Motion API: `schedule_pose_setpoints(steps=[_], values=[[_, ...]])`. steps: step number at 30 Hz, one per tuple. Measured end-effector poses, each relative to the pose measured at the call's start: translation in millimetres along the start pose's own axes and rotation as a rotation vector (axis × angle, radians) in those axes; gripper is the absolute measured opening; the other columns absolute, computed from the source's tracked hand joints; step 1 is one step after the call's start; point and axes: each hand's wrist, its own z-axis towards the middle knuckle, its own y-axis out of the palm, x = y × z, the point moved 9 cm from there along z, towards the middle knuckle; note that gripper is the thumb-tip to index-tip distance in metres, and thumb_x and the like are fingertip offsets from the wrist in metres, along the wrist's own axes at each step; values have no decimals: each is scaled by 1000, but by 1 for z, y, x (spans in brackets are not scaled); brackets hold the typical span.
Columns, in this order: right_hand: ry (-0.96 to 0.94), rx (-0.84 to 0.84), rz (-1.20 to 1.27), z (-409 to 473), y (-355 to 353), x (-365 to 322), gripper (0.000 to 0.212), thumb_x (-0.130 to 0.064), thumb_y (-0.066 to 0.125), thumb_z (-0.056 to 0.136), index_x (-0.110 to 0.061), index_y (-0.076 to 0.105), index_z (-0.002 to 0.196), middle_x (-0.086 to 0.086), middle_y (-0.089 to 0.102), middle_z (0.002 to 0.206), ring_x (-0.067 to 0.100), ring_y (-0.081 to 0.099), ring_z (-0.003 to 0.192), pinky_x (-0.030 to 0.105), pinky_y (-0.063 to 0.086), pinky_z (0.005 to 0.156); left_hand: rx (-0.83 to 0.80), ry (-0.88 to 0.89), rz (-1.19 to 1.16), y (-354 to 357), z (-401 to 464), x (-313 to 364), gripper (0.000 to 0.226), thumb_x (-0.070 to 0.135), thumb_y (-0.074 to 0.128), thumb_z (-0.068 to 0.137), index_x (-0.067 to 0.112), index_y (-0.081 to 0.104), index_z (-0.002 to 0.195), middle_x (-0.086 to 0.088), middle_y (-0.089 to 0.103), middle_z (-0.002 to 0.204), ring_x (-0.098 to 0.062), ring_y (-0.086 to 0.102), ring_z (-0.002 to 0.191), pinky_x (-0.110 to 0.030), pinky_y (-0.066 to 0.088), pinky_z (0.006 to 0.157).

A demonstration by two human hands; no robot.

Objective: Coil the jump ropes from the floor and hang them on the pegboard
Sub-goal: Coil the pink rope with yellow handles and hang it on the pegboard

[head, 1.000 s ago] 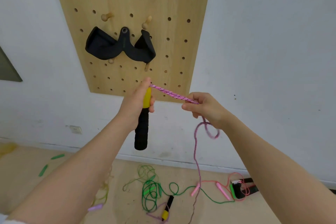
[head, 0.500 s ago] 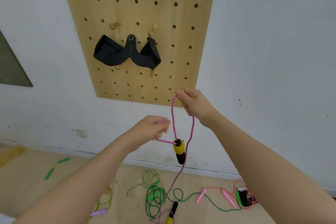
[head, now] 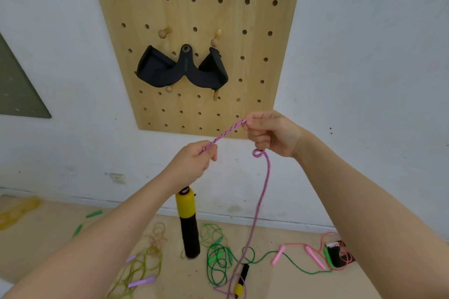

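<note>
Both hands, left (head: 194,162) and right (head: 272,133), pinch pink rope (head: 224,135); coiling barely begun. Other ropes (head: 218,257) on floor, none hung on pegboard (head: 267,85).

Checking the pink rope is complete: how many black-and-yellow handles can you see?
2: the hanging handle below the left hand; the second handle lying on the floor.

text: none legible | black strap holder (head: 184,73): small green mark, too blurred to read
</note>
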Motion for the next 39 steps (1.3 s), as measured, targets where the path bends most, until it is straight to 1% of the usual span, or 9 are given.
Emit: schedule_pose_setpoints(steps=[6,10,13,15,24,28,32,36,39], values=[[-109,-28,283,11,11,-8,17,-28,60,81,-17,56,69,-1,54,70,21,60,81,50,49,88,-222,-124,328,-24,-1,-32,35,34,38,99,16,60,78,4,55,65,-16,51,66,-28,41,67],[30,117,-39,22,21,-2,23,-29,35,101,-18,52,90,4,54,75,16,57,60,22,42,43,-199,55,385,-22,-3,-19,25,22,51,94,21,65,73,10,67,87,-6,61,89,-17,42,78],[50,208,-436,29,29,-4,37,-34,37,101,-14,46,70,1,45,54,13,36,43,21,25,40,73,206,-361,-46,-7,13,41,19,41,99,13,54,61,7,58,65,-8,59,70,-12,43,69],[0,351,-454,31,22,-12,46,-36,45,97,-17,40,56,-4,35,46,11,26,40,22,23,42,-7,150,-797,-48,-3,15,43,25,35,99,14,43,58,5,38,50,-11,38,47,-17,34,46],[0,952,-440,11,-43,-3,33,-34,55,88,-12,54,64,3,48,63,16,37,55,26,31,53,-601,-107,-471,8,-20,-28,34,41,55,82,18,60,58,9,29,43,-4,19,37,-16,14,38],[248,704,-815,39,-24,52,32,-34,49,93,-5,62,86,10,58,80,20,47,65,30,37,61,-601,86,-807,-8,-14,7,27,40,69,79,25,72,101,8,47,52,-3,20,36,-12,22,36],[395,205,-1106,66,33,88,38,-33,52,92,-16,54,58,1,52,64,16,46,61,27,36,57,-296,136,-877,-36,8,16,36,12,39,94,27,56,121,-1,63,69,-6,39,38,-15,32,40],[292,-89,-1227,68,81,73,32,-23,52,91,-15,56,60,-6,46,57,13,45,61,26,35,60,-58,80,-716,-59,27,0,40,10,32,101,27,40,137,-2,70,107,-16,66,99,-28,52,86],[181,-249,-1248,59,114,52,30,-31,51,94,-10,68,81,-12,49,59,4,46,57,18,35,60,-36,-3,-510,-62,36,-19,43,21,35,102,27,30,144,8,63,122,-10,62,109,-30,49,91]])
